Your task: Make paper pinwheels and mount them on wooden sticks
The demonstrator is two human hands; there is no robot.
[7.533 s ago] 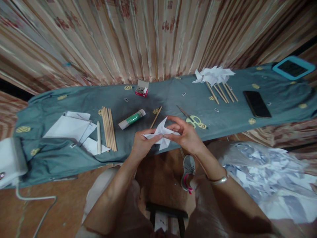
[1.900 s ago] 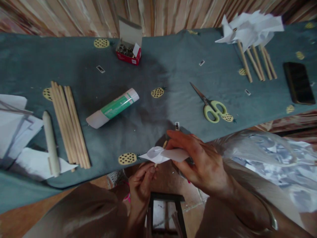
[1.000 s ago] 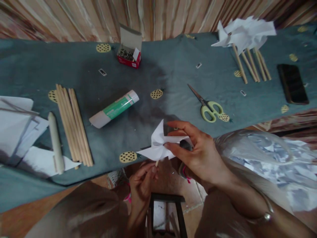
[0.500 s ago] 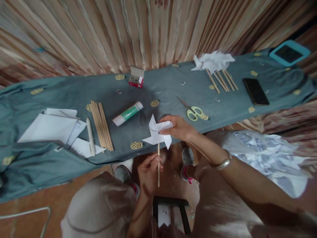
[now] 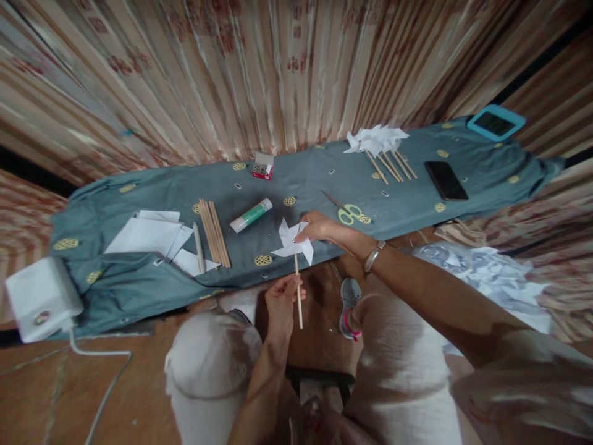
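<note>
1. Head view, L side of table (image 5: 301, 176): white paper sheets (image 5: 146, 235) and plain sticks (image 5: 214, 232) are laid out w/ a white pen-like tool (image 5: 199, 247) btwn. Judged as stock not yet used.
2. L of ctr.: a tube w/ green label (image 5: 251, 216) is laid at a slant; behind it an open red box (image 5: 263, 168) is set, small bits inside, too small to ID.
3. Ctr., nr. edge of table: a white paper pinwheel (image 5: 288, 238) is held at the top of a stick (image 5: 299, 303). Vanes are folded & spread; it looks mostly or fully put together, but whether its middle is firmly pinned can't be told.
4. R of ctr.: scissors (image 5: 348, 214) are left unheld. Farther R, a clump of pinwheels on sticks (image 5: 377, 139) is taken as done; count unclear, vanes overlap. The held one isn't laid w/ them yet.
5. L hand (image 5: 281, 295): forearm is raised from below, btwn the knees; stick is pinched btwn thumb & fingers, partway down, lower end jutting free over the floor.
6. R hand (image 5: 316, 227): arm is stretched in from R, above the R leg; pinwheel is gripped by a vane, thumb nr. its middle.
</note>
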